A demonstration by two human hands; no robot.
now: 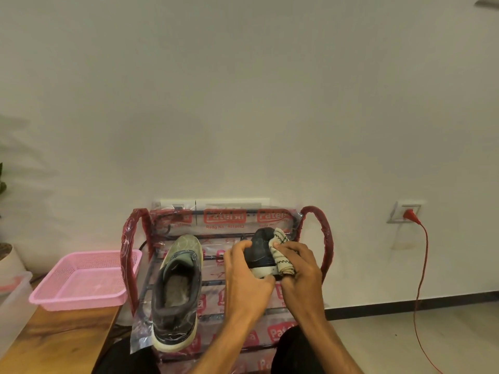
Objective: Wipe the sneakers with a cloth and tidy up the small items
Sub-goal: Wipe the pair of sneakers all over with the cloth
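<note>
A pink basket (78, 303) sits at the right edge of the table (54, 336), likely ready for the small items. Just beside it, on the left half of the plastic-wrapped shoe rack (325, 238), a grey-green sneaker (178, 287) rests with its toe toward the wall. At the rack's right half, the left grip (243, 271) curls round the dark sneaker (260, 247), steadying it for rubbing. The right grip (302, 268) closes on the bunched cloth (280, 255), pressing it against that shoe's right side.

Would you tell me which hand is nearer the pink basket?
Left: the left hand, gripping the dark sneaker, is right of the pink basket; the right hand is farther right.
</note>
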